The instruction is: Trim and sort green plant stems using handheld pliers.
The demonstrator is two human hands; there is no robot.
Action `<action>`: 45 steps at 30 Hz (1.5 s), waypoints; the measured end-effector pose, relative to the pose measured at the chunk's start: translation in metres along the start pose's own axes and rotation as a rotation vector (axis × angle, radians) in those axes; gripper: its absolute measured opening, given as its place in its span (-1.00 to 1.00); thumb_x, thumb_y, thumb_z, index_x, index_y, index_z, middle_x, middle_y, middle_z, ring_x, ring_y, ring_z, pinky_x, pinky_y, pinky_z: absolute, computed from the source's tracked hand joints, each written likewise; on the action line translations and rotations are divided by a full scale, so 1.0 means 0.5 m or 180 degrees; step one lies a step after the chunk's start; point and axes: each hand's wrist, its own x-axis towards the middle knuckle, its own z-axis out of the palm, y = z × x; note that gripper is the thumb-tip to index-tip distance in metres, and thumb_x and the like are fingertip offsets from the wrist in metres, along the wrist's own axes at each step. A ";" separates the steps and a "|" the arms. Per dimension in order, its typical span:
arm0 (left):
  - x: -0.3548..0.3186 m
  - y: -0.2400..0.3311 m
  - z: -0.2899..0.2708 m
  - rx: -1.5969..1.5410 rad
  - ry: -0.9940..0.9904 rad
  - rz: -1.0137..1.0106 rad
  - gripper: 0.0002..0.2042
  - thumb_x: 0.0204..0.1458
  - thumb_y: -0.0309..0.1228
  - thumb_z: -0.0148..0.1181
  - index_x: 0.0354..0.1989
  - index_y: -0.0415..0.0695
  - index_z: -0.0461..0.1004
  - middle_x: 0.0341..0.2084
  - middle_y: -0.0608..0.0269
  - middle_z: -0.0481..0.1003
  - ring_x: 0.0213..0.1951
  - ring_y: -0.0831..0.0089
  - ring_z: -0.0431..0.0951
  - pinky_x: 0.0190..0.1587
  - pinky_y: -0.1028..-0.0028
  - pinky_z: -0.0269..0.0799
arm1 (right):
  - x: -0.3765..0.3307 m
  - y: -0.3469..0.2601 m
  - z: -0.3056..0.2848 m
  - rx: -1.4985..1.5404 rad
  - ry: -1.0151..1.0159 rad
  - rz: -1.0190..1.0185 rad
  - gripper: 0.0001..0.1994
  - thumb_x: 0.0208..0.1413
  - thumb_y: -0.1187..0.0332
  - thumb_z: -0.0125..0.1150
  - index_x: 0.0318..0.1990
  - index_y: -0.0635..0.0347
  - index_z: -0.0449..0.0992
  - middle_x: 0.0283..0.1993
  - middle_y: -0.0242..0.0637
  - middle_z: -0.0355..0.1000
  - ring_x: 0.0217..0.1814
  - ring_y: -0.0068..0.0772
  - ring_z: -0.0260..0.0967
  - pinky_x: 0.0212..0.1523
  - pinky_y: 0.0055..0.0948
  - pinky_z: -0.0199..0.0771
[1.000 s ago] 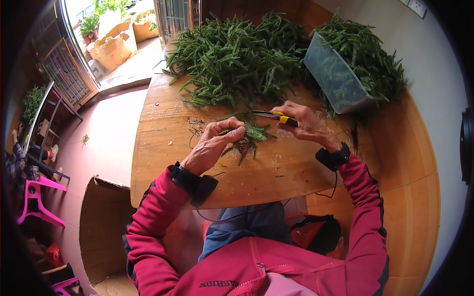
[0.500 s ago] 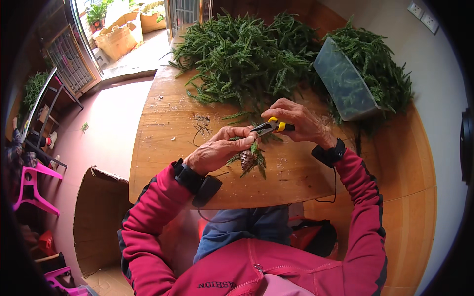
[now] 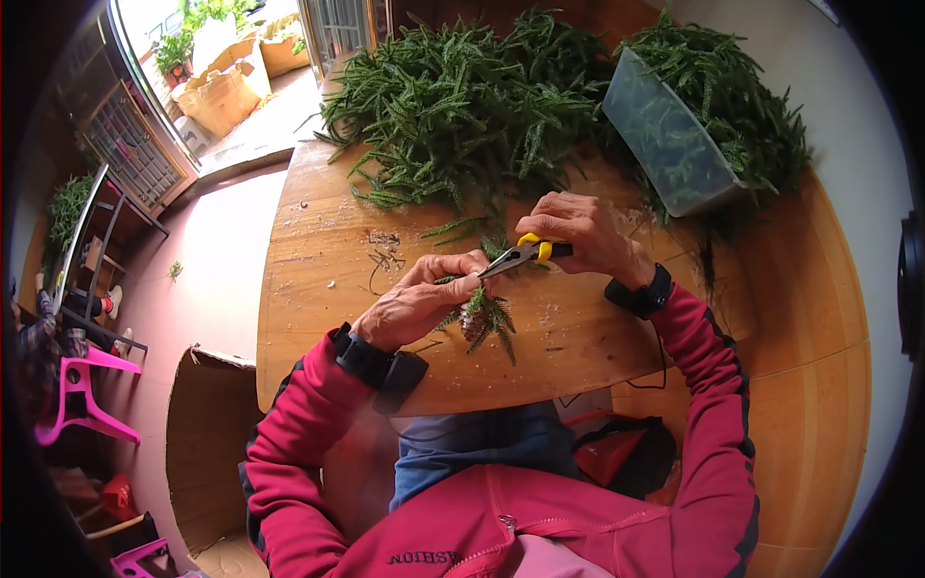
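My left hand (image 3: pixel 416 297) pinches a small green artificial pine sprig (image 3: pixel 496 318) near its upper end, thumb against fingers. A brown pine cone (image 3: pixel 473 325) hangs on the sprig just below the fingertips. In my right hand (image 3: pixel 590 234) is a pair of long-nose pliers (image 3: pixel 513 258) with yellow and black handles. The pliers' tips point left and meet the sprig at my left fingertips. Whether the jaws are closed on a wire there is too small to tell.
A large heap of green artificial pine branches (image 3: pixel 462 106) covers the table's far side. A translucent plastic bin (image 3: pixel 670 144) of more branches lies tipped at the right. Dark wire scraps (image 3: pixel 385 252) lie on the wooden table (image 3: pixel 318 318). An open cardboard box (image 3: pixel 207 443) stands at lower left.
The pliers have swung so their tips point more downward, onto the sprig at my left fingertips. My left hand has shifted slightly, and the view has moved a little.
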 end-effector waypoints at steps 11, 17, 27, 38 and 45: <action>0.013 -0.002 0.036 0.1705 0.1629 0.0202 -0.85 0.15 -0.40 0.19 -0.29 -0.26 0.53 -0.51 0.52 0.43 -0.41 0.73 0.38 -0.34 0.61 0.32 | -0.002 -0.088 -0.079 -0.0491 -0.1046 0.1720 -0.75 -0.06 0.41 0.31 -0.17 0.15 0.56 -0.36 -0.23 0.49 -0.39 -0.12 0.44 -0.37 -0.30 0.43; 0.012 0.008 0.037 0.1025 0.1604 -0.0021 -0.84 0.18 -0.38 0.15 -0.25 -0.22 0.54 -0.44 0.49 0.46 -0.33 0.73 0.42 -0.24 0.64 0.34 | -0.009 -0.081 -0.100 -0.0423 -0.0253 0.1652 -0.74 -0.05 0.36 0.33 -0.15 0.14 0.55 -0.32 -0.24 0.47 -0.36 -0.12 0.44 -0.37 -0.26 0.41; 0.021 0.002 0.026 0.0106 0.1260 -0.0061 -0.81 0.20 -0.43 0.10 -0.10 -0.25 0.51 -0.25 0.44 0.42 -0.17 0.69 0.38 -0.06 0.64 0.27 | -0.063 -0.058 -0.058 -0.0428 -0.0172 0.1425 -0.73 -0.09 0.38 0.33 -0.18 0.09 0.50 -0.35 -0.28 0.36 -0.26 -0.21 0.38 -0.29 -0.27 0.38; 0.009 -0.002 0.021 0.0548 0.1274 -0.0069 -0.81 0.16 -0.45 0.16 -0.08 -0.17 0.53 -0.24 0.48 0.48 -0.26 0.75 0.42 -0.22 0.69 0.31 | -0.034 -0.069 -0.072 -0.2060 0.0294 0.0704 -0.46 -0.20 0.26 0.40 0.05 0.06 0.48 -0.23 -0.31 0.30 -0.19 -0.23 0.29 -0.16 -0.24 0.26; 0.006 -0.006 0.027 0.0305 0.1225 -0.0130 -0.82 0.14 -0.45 0.19 -0.16 -0.28 0.55 -0.22 0.43 0.40 -0.17 0.68 0.39 -0.07 0.64 0.30 | -0.029 -0.083 -0.071 -0.2943 0.0338 0.0364 -0.41 -0.19 0.22 0.38 0.12 0.04 0.47 -0.18 -0.33 0.27 -0.13 -0.27 0.26 -0.08 -0.24 0.22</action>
